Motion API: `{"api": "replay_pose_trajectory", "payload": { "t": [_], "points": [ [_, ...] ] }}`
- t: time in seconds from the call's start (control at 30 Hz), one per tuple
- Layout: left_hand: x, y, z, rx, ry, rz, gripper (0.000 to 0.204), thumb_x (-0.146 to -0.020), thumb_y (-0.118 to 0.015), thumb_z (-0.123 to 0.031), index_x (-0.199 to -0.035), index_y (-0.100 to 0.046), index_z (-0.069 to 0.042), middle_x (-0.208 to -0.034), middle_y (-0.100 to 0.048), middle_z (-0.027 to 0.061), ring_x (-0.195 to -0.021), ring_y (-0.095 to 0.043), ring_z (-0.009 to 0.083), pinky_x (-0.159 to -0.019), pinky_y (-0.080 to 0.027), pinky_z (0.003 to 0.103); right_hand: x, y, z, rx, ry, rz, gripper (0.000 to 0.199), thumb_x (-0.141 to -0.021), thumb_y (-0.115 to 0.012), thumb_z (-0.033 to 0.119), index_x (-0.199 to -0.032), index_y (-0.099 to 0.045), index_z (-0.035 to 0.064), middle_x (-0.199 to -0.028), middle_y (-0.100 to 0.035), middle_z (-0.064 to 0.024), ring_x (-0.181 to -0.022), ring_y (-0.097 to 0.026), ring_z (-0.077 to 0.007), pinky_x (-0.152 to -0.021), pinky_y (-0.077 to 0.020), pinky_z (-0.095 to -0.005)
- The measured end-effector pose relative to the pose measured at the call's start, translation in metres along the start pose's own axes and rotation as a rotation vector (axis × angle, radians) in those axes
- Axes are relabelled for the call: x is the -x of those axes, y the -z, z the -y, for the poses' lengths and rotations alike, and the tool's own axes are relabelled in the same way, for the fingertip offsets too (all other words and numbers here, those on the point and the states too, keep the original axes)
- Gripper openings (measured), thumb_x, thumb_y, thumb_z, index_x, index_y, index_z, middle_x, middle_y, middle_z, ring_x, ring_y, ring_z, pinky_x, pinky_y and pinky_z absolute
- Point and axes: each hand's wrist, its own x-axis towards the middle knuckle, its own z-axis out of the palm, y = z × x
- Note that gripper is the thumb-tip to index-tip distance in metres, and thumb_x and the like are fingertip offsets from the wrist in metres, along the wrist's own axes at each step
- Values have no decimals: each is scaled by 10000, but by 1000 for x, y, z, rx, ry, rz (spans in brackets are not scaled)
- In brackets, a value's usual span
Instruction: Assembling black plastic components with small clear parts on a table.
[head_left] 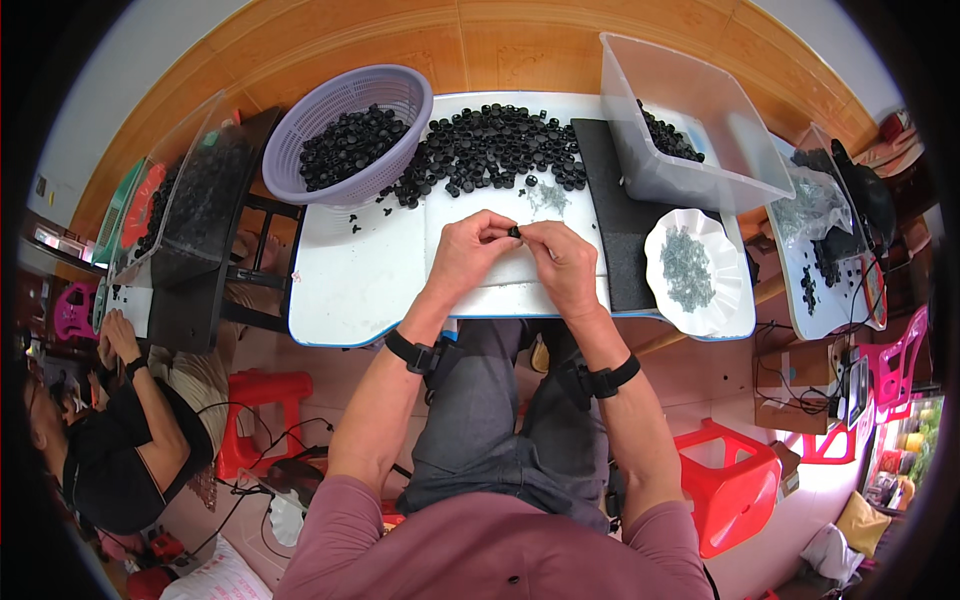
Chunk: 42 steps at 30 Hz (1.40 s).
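Fingertips in close here: left hand [470, 252] and right hand [563, 265] meet over the white surface [345, 275], each grip clamped on one small black part [514, 232], held between them, just this side of the loose clear bits [547, 201]. Tiny target, mostly covered by fingers! Squeeze unevenly and it could shoot into the black pile [500, 140] beyond, lost among lookalikes. A careless knuckle might scatter those bits, too. And watch the white dish [738, 285], close to the front edge: a wide right elbow could tip it, spilling its load floorward.
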Motion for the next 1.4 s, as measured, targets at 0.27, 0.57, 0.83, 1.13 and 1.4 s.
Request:
{"api": "replay_pose_trajectory", "payload": {
  "t": [0.27,0.57,0.83,1.13,1.4],
  "points": [
    [1,1,-5,6,48,45,219,-900,-760,2,-1112,-720,37,-992,-779,107,-910,-729,126,-820,-583,257,0,-2,2,40,81,-14,140,-866,-708,-67,-982,-733,8,-909,-734,-121,-804,-733,-286,-709,-589,-351],
    [-1,2,-2,68,39,38,234,-890,-775,-44,-1108,-738,32,-972,-790,119,-881,-745,132,-785,-588,261,3,-1,-2,60,154,46,258,-833,-672,-102,-1057,-735,9,-1016,-740,-146,-925,-736,-321,-795,-610,-376],
    [-4,11,-9,206,129,122,255,-936,-747,-64,-1164,-728,46,-1058,-777,102,-981,-720,139,-865,-568,263,1,1,6,200,293,47,346,-813,-623,-91,-1129,-709,19,-1004,-739,-138,-922,-727,-318,-836,-591,-402],
    [-8,11,-4,234,169,116,253,-942,-758,-107,-1151,-734,32,-1009,-778,88,-922,-704,110,-839,-551,250,1,2,3,244,328,48,376,-846,-624,-64,-1203,-639,53,-913,-724,-112,-803,-690,-303,-826,-547,-407],
    [-9,4,-4,134,158,44,244,-940,-758,-97,-1146,-721,30,-1010,-781,90,-905,-707,100,-825,-547,233,-1,-1,-8,100,-113,-125,305,-917,-662,4,-1215,-615,52,-899,-749,-116,-822,-708,-335,-757,-544,-424]
  ]
}}
